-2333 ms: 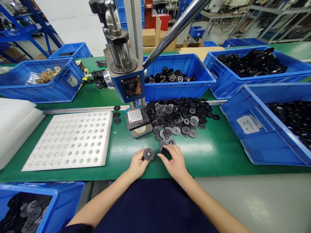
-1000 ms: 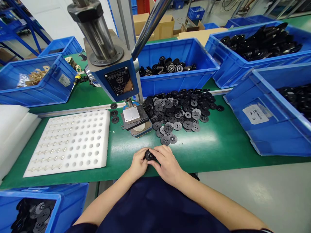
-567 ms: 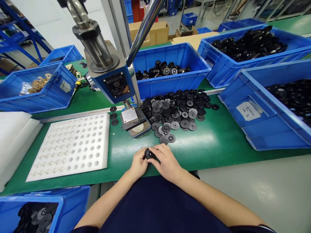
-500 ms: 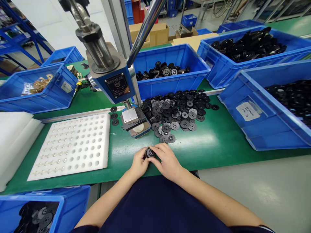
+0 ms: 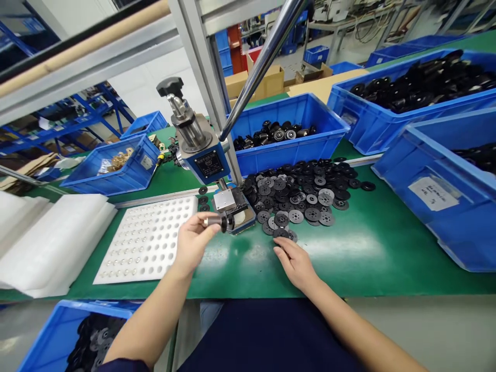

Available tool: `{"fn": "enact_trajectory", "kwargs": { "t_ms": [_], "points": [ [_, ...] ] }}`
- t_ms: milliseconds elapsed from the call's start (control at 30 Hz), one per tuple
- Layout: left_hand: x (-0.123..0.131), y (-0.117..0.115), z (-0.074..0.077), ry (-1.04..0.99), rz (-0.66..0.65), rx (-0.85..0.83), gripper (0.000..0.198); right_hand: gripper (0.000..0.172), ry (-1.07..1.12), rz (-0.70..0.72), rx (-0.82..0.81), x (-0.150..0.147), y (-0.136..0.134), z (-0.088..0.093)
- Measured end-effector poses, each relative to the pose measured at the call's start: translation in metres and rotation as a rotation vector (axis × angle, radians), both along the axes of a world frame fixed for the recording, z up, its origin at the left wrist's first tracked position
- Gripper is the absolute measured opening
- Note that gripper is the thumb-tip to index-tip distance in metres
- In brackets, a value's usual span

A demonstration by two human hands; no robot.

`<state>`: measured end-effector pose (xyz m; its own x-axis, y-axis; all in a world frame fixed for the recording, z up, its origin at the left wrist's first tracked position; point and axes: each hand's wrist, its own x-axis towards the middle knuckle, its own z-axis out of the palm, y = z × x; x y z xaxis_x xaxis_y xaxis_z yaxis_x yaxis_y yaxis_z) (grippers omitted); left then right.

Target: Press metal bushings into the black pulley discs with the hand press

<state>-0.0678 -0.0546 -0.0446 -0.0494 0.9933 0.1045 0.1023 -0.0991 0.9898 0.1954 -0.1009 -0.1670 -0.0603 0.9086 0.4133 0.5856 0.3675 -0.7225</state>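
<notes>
My left hand (image 5: 191, 242) is closed around a dark cylindrical part with black disc flanges (image 5: 217, 222), held tilted in front of the hand press. A pale tip shows at the part's left end. My right hand (image 5: 298, 264) reaches over the green table with thumb and fingers apart. Its fingertips are at the near edge of a pile of flat black discs (image 5: 296, 216), next to one disc (image 5: 281, 233); whether they touch it is hard to tell. The hand press (image 5: 209, 164) has a metal block above its base, left of the pile.
A white foam tray with round holes (image 5: 166, 257), partly filled, lies left of the press. Behind the pile stands a blue bin of black parts (image 5: 287, 155). More blue bins (image 5: 434, 194) line the right side. White foam sheets (image 5: 73, 232) lie at far left.
My hands have parted. The left has carried the flanged part up and left towards the press; the right has let go of it and reached towards the disc pile. The camera view has shifted.
</notes>
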Motion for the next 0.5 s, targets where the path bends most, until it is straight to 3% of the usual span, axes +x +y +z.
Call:
{"fn": "enact_trajectory", "kwargs": {
  "t_ms": [100,200,367,500],
  "points": [
    [0.004,0.024,0.04,-0.023,0.064,0.105,0.035,0.039,0.028,-0.013,0.009,0.001,0.0,-0.005],
    [0.015,0.044,0.059,0.044,0.114,0.199,0.034,0.037,0.059,-0.012,0.008,0.001,0.0,-0.007],
    [0.028,0.063,0.054,0.111,0.081,0.217,0.037,0.039,0.145,-0.016,-0.006,0.001,0.002,0.007],
    [0.028,0.065,0.048,0.116,-0.013,0.215,0.035,0.044,0.245,-0.082,0.014,0.006,0.013,0.057]
  ]
}}
